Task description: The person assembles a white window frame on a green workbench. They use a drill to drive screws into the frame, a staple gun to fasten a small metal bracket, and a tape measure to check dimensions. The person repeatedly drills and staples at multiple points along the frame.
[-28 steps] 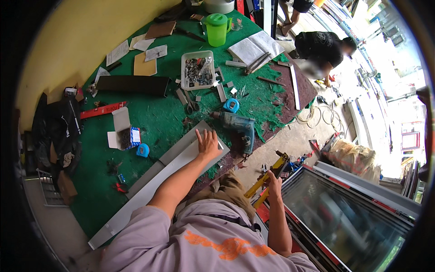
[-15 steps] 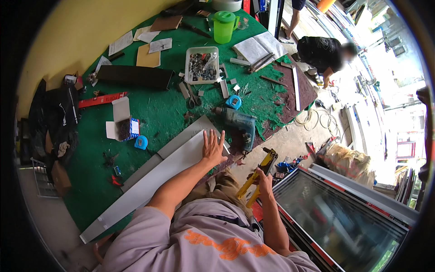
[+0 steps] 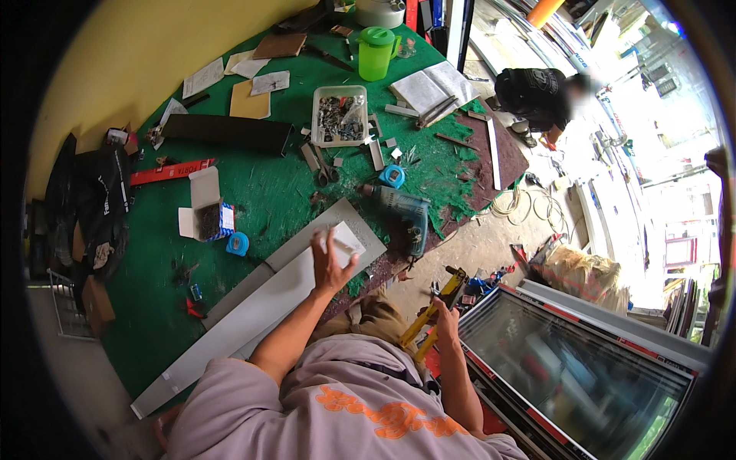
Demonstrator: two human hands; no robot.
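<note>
My left hand [image 3: 331, 268] is over the upper end of a long white channel-like strip [image 3: 261, 307], its fingers apart and slightly bent. Whether the fingertips touch the strip is hard to tell. Under the strip, a flat grey panel [image 3: 343, 212] lies on the green table. In my right hand [image 3: 446, 318], off the table's near edge, is a yellow and black two-handled tool [image 3: 420, 326], its handles pointing toward me. A blue-green power drill [image 3: 406, 208] rests on the table beyond my left hand.
The green table [image 3: 284, 184] carries a tub of small hardware [image 3: 341, 90], scissors [image 3: 328, 175], a blue tape measure [image 3: 392, 176], an opened box [image 3: 207, 222] and a green jug [image 3: 376, 55]. A glazed frame [image 3: 575, 360] stands at right. Another person [image 3: 533, 96] crouches beyond the table.
My left hand has slid left and lifted its fingers from lying flat on the strip. The strip's upper end has shifted left, baring more grey panel. The right hand keeps the tool.
</note>
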